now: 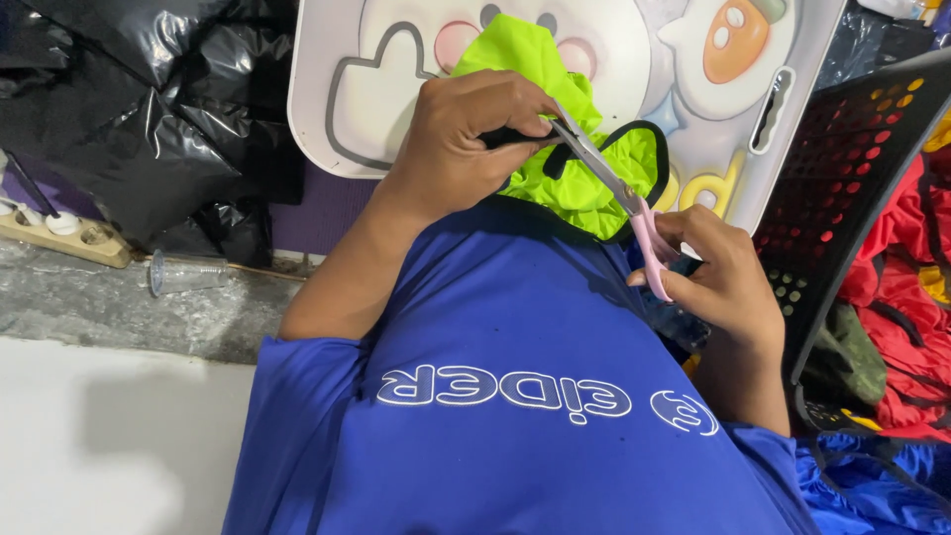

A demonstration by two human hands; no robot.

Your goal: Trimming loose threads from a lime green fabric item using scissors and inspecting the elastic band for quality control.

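Bright, even light is filling a sharp, clear frame.

Soft light is falling from above, throwing only a faint shadow onto the white floor (109, 436) at lower left. Glare is streaking the black plastic sheeting (149, 109) at upper left and sheening the glossy white board (327, 59) at top centre. Focus is holding throughout; straight lines are bending slightly toward the edges.

Two hands (466, 139), one pair of scissors (619, 203), one neon-green garment (570, 163), one black basket (842, 188).
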